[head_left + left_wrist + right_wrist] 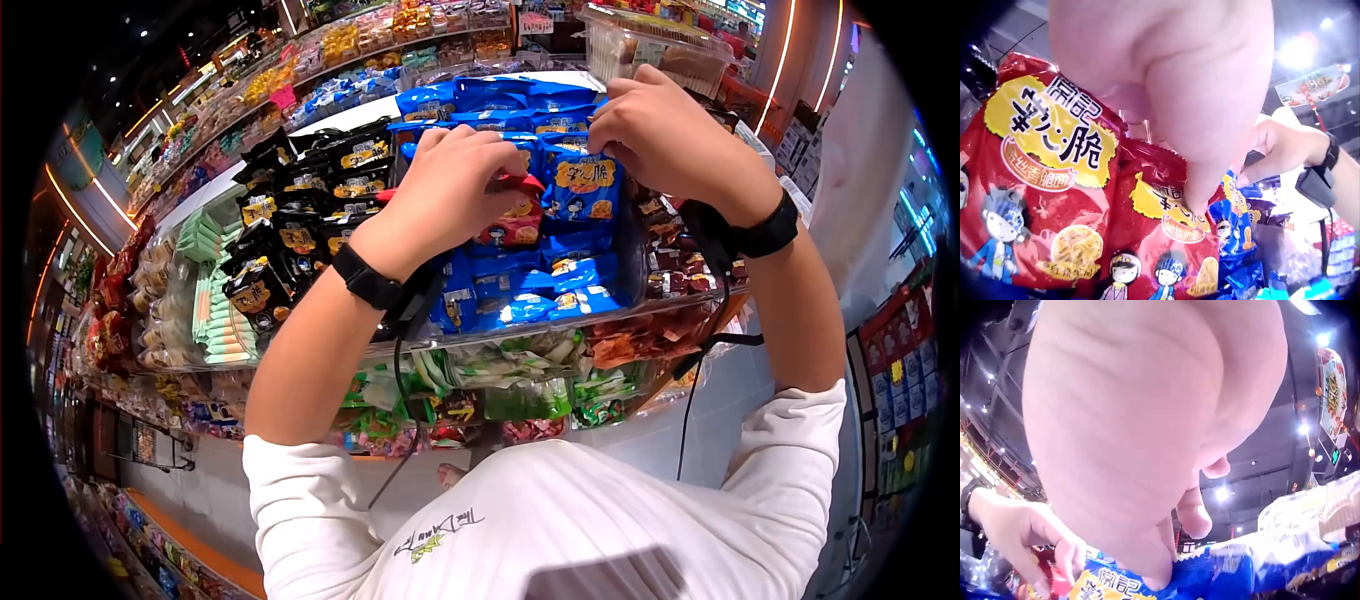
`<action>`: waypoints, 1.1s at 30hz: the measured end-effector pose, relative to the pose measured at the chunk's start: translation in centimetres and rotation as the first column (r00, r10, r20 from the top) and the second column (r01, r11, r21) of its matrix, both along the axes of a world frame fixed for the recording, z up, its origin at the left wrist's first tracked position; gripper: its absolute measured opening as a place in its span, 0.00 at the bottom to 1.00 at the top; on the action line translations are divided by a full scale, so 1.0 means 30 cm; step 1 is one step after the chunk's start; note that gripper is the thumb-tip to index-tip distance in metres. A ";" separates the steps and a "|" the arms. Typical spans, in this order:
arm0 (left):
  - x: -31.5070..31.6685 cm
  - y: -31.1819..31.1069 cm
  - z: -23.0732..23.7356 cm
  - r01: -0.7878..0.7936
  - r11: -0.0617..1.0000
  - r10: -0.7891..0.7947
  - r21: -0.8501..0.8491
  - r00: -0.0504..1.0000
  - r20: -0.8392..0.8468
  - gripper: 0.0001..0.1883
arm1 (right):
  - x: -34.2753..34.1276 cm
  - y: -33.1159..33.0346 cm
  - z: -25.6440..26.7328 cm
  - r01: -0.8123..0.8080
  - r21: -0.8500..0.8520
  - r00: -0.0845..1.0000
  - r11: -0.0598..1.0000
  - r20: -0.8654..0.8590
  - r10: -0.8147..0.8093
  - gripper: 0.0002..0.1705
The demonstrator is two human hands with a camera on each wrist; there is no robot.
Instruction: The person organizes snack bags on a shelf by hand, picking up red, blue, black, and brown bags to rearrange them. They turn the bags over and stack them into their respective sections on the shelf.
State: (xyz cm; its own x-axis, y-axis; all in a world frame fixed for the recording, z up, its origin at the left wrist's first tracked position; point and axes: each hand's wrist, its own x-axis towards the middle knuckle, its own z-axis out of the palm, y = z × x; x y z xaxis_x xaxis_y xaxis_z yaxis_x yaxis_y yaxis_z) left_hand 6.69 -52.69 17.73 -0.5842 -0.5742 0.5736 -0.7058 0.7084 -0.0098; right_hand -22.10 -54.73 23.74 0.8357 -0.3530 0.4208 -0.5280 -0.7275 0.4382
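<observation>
My left hand [440, 195] grips two red snack packets [1047, 150] by their top edges, thumb in front. In the left wrist view they hang side by side, with yellow label patches and cartoon figures. To the right, my right hand [665, 140] pinches the top of a blue snack packet [585, 185] of the same design, which stands upright. Its top edge and the right thumb and fingers show in the right wrist view. Rows of other blue packets [520, 275] lie around and below both hands in a clear bin.
Black packets [300, 235] fill the section to the left, with pale green packs [220, 310] beyond. Dark red small packs [675, 250] lie to the right. A clear plastic box [655, 50] stands at the back right. Green bags [520, 395] hang on the tier below.
</observation>
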 end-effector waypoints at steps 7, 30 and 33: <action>0.018 0.053 0.027 -0.003 1.000 0.003 0.022 1.000 0.015 0.09 | 0.014 -0.031 -0.020 -0.020 -0.076 0.998 0.997 -0.056 0.016 0.10; -0.029 0.082 -0.024 -0.148 0.974 0.154 -0.172 0.988 0.024 0.21 | 0.063 0.102 -0.195 0.100 0.051 0.984 0.994 0.143 -0.107 0.38; -0.019 0.166 -0.029 -0.111 0.969 0.121 -0.223 0.992 0.033 0.25 | 0.061 0.237 -0.212 0.151 0.079 0.964 0.985 0.207 -0.164 0.43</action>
